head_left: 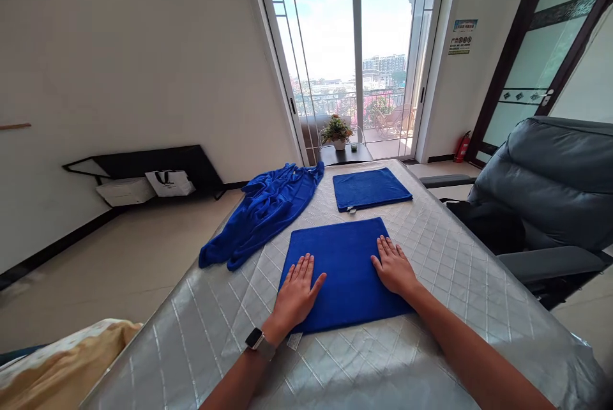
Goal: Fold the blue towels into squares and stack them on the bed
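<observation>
A blue cloth (pixel 347 269), folded into a flat rectangle, lies on the silver quilted mattress (pixel 201 327) before me. My left hand (pixel 297 295) rests flat on its left side, fingers stretched out and thumb apart. On the right side of the same cloth my right hand (pixel 393 266) lies palm down, its fingers straight. A small white tag (pixel 294 341) pokes out at the near left edge. Beyond it is a second folded blue cloth (pixel 371 188), also with a tag. To the left, a crumpled blue cloth (pixel 268 212) spreads toward the mattress edge.
A dark recliner chair (pixel 560 186) stands along the right side. Past the far edge, a small table holds a potted plant (pixel 338 132) before sliding glass doors (pixel 354 59). Tan bedding (pixel 71 365) is at lower left. A black rack (pixel 153 167) with bags stands by the left wall.
</observation>
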`<state>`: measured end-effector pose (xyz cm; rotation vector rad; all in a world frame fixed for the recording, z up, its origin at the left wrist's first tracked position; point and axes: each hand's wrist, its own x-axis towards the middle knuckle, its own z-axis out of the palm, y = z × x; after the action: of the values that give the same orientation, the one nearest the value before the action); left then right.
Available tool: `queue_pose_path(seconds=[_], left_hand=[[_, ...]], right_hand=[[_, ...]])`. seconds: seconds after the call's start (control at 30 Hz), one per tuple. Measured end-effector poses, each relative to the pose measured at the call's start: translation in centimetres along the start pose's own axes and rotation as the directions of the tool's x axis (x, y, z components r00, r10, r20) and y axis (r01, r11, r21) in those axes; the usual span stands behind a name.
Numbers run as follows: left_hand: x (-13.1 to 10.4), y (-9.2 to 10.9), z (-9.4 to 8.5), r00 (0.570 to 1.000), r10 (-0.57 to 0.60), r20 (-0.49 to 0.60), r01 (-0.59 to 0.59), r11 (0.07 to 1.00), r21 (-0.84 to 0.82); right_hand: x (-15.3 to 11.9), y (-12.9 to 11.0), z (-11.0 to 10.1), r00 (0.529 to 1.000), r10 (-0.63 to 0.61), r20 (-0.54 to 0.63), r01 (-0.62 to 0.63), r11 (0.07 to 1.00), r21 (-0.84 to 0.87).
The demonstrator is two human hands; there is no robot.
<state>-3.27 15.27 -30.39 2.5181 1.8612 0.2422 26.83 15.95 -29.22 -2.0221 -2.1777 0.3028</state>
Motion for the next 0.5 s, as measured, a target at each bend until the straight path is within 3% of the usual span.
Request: queue_pose_path(seconds=[0.13,0.33,0.5], left_hand=[[-1.8,-3.3,0.7,0.996,-0.061,-0.071,0.062,0.998,0.011],[-1.8,-3.4,1.5,0.994,-0.064,-0.091,0.065,0.998,0.012],[-1.7,-3.5,1.7,0.993,-0.05,-0.109,0.053,0.998,0.028]], right_hand=[[0.0,-0.1,-0.2,1.0,0.005,0.008,-0.005,1.0,-0.006],[-2.5,-0.7,-1.1,1.0,0.002,0.031,0.0,0.998,-0.068],[-6.2,-0.8,-0.1,0.999,-0.035,0.034,0.036,0.999,-0.032]])
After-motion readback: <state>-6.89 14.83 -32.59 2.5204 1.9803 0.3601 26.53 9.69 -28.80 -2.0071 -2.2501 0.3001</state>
